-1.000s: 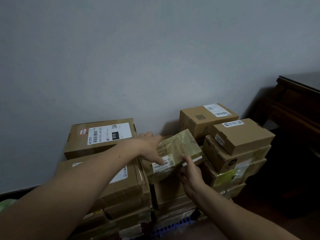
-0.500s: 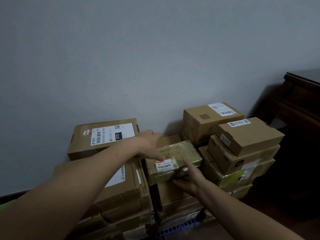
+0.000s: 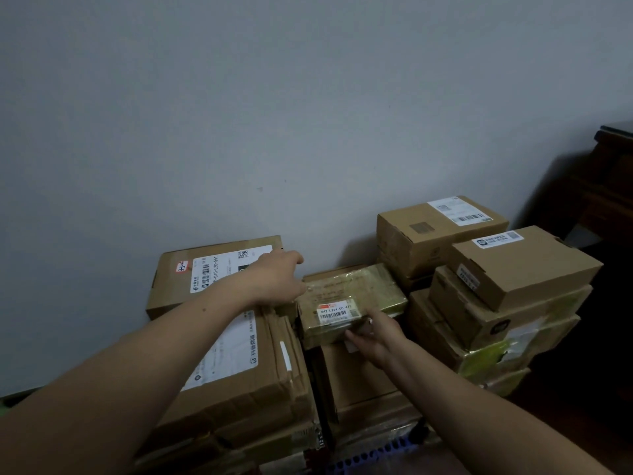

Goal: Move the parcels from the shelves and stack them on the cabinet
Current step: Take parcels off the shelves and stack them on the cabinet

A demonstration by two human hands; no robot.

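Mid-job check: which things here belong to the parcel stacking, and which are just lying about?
Job:
- tape-wrapped parcel, held by left hand and right hand
- flat labelled box
- big box under the left arm
- back-right box
- small top box on the right stack

Lying about:
- dark wooden furniture
- blue plastic piece below the stacks

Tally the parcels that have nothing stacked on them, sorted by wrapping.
Plain cardboard boxes: 4
Glossy tape-wrapped parcel: 1
Total: 5
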